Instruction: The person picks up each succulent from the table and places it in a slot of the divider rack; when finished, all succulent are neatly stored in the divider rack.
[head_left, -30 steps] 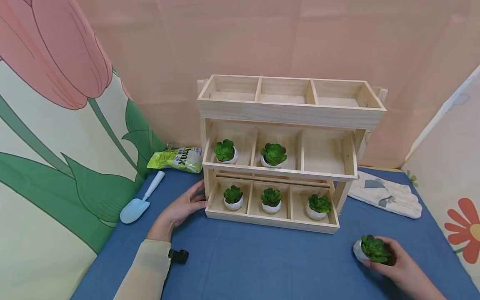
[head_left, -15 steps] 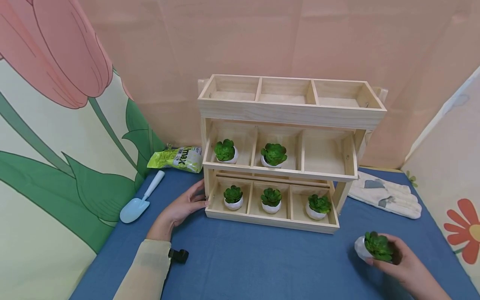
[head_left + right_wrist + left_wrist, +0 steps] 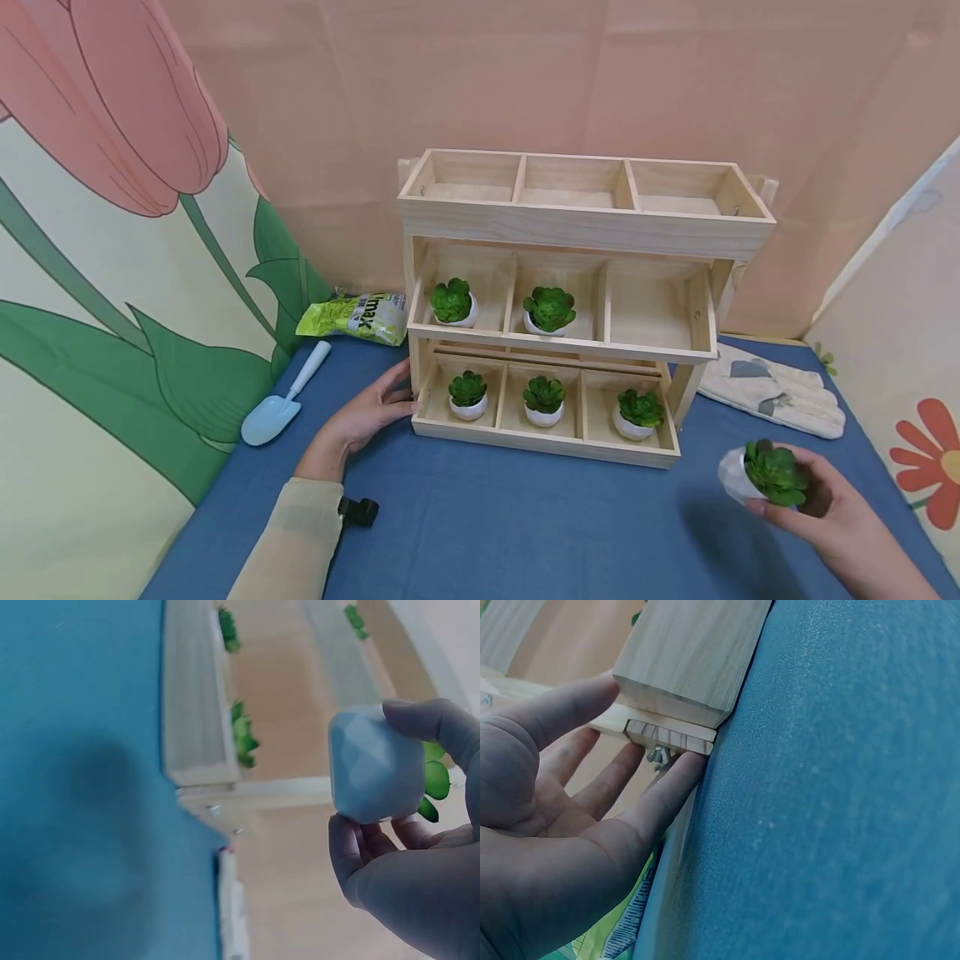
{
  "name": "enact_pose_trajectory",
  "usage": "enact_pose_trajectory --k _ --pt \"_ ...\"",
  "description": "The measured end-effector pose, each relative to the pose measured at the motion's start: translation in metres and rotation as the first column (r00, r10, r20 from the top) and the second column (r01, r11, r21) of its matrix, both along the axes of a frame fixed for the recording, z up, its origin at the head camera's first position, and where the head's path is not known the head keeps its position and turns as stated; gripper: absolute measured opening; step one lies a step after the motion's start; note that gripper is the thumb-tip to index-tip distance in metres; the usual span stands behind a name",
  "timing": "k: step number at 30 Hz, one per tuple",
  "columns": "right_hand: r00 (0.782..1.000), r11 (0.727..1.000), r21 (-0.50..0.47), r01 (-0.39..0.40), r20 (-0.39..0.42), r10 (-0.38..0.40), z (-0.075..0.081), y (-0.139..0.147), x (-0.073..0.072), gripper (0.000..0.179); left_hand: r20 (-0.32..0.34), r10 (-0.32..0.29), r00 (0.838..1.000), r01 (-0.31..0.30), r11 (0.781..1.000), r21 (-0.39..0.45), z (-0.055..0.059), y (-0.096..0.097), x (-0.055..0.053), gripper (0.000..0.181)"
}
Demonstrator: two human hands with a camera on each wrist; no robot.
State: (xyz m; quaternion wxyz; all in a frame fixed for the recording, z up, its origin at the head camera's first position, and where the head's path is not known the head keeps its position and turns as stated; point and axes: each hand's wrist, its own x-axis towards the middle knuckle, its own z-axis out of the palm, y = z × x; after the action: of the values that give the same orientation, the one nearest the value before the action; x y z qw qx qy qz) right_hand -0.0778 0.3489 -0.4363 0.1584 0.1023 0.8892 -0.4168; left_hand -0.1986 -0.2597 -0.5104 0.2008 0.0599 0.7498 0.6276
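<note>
In the head view, my right hand [image 3: 836,508] holds a small potted succulent [image 3: 776,473], tilted, above the blue cloth at the right. The right wrist view shows the faceted white pot [image 3: 376,766] between thumb and fingers. My left hand [image 3: 369,419] touches the left side of a three-tier wooden plant stand [image 3: 585,229] near its bottom box. Its thumb and extended fingers meet the wood around the lower corner in the left wrist view. Two succulents [image 3: 550,310] stand in the middle tier's left and centre compartments. Each bottom compartment holds one succulent [image 3: 543,398].
A light-blue trowel [image 3: 281,404] lies left of the stand, near a green-and-white bag [image 3: 358,318]. White gloves [image 3: 772,390] lie at the right, partly behind the stand. Printed cloth backdrops [image 3: 525,75] rise behind and at both sides.
My right hand has lifted the potted succulent higher, and slightly to the right, with its shadow now apart from it. The left hand stays at the stand.
</note>
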Motion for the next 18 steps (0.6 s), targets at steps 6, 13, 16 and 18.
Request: enact_pose_trajectory --k 6,13,16,18 --pt "0.995 0.998 -0.062 -0.013 -0.104 0.006 0.013 -0.002 -0.002 0.083 -0.004 0.000 1.000 0.000 1.000 -0.007 -0.001 0.000 -0.002 0.094" --pt "0.957 0.998 -0.046 -0.044 -0.287 0.028 0.027 -0.014 -0.010 0.073 -0.002 -0.004 1.000 0.004 1.000 -0.013 -0.001 0.001 -0.003 0.093" --pt "0.927 0.996 -0.046 -0.081 -0.372 0.059 0.034 -0.020 -0.015 0.070 -0.004 -0.004 1.000 0.004 1.000 -0.009 -0.002 0.000 -0.003 0.093" --pt "0.911 0.994 -0.048 -0.103 -0.406 0.075 0.042 -0.025 -0.020 0.071 -0.007 -0.007 1.000 0.007 1.000 -0.006 -0.002 -0.001 -0.003 0.093"
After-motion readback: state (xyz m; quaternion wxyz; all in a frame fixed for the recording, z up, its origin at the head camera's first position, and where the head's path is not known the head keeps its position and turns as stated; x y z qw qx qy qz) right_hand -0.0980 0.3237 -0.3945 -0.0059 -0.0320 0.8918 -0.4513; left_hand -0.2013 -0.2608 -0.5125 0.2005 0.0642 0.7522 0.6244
